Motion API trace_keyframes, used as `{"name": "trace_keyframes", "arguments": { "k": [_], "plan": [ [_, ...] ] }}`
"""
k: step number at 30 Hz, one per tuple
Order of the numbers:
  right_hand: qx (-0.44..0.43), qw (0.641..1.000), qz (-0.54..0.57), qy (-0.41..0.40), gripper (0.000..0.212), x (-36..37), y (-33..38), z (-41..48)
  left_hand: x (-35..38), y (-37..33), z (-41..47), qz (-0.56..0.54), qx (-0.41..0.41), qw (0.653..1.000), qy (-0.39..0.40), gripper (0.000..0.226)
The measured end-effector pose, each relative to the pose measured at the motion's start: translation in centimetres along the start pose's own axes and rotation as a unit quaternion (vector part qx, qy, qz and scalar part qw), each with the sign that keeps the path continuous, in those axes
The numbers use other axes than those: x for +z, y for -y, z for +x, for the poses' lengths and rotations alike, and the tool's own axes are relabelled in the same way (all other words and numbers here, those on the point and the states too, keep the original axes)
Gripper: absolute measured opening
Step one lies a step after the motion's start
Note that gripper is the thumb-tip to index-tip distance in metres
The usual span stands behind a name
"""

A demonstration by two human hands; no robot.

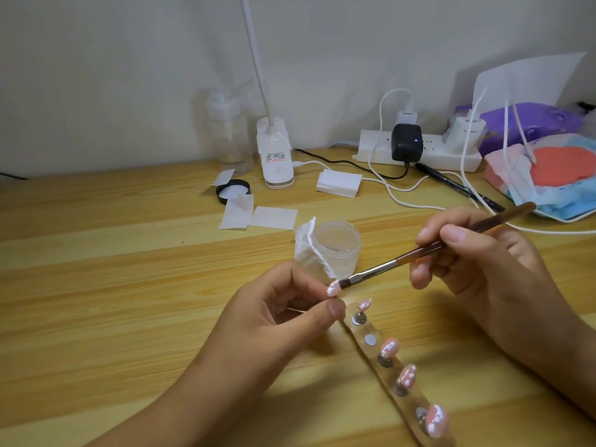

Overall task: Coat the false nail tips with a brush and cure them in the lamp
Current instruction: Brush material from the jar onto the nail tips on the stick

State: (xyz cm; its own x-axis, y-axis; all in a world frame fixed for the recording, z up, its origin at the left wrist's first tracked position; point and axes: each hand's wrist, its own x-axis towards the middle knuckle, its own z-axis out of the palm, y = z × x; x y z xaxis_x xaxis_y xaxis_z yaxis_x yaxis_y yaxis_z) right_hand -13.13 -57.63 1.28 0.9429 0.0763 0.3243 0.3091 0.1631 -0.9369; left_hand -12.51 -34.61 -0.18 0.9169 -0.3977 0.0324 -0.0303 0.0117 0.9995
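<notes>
My left hand (290, 304) pinches one pink false nail tip (333, 288) between thumb and fingers, held above the table. My right hand (471, 262) grips a brown-handled brush (419, 251) like a pen; its dark bristles touch the held tip. A clear holder strip (371, 340) lies on the table below, running toward the near edge, with several pink tips with white dots standing on it, such as one tip (389, 349) near the middle. One metal disc on the strip is bare. An open clear jar (337, 246) stands just behind my hands, a white wipe (306, 250) leaning on it.
Behind the jar lie a black lid (233, 191), loose white wipes (258, 216) and a wipe stack (338, 183). A white lamp base (278, 156) and clear bottle (230, 137) stand by the wall. At the right are a power strip (419, 150), cables, a pen (458, 187) and bags.
</notes>
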Motion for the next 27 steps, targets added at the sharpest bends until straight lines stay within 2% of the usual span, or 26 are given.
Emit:
{"name": "trace_keyframes", "arguments": {
  "k": [4, 7, 10, 17, 24, 27],
  "plan": [
    [0.004, 1.0, -0.029, -0.011, 0.019, 0.11, -0.24, -0.01, -0.01, -0.07, 0.01, 0.005, 0.004, 1.0, 0.009, 0.018],
    [-0.003, 0.998, -0.05, -0.042, 0.028, -0.02, -0.34, 0.06, -0.01, -0.09, -0.06, 0.011, 0.011, 1.0, 0.011, 0.012],
    [-0.002, 0.998, -0.016, -0.063, 0.03, -0.04, -0.12, 0.23, -0.02, -0.08, -0.13, 0.017, 0.022, 0.999, 0.015, 0.015],
    [0.013, 1.0, -0.008, -0.011, 0.032, 0.26, 0.04, 0.09, -0.08, -0.11, -0.09, 0.025, 0.026, 0.999, 0.016, 0.015],
    [0.021, 0.998, -0.033, -0.057, 0.028, -0.05, -0.23, 0.2, 0.01, -0.13, -0.12, 0.034, 0.024, 0.999, 0.005, 0.008],
    [0.023, 0.999, -0.014, -0.037, 0.028, 0.03, -0.02, 0.12, 0.11, -0.23, -0.2, 0.031, 0.024, 0.999, 0.001, 0.007]
  ]
}}
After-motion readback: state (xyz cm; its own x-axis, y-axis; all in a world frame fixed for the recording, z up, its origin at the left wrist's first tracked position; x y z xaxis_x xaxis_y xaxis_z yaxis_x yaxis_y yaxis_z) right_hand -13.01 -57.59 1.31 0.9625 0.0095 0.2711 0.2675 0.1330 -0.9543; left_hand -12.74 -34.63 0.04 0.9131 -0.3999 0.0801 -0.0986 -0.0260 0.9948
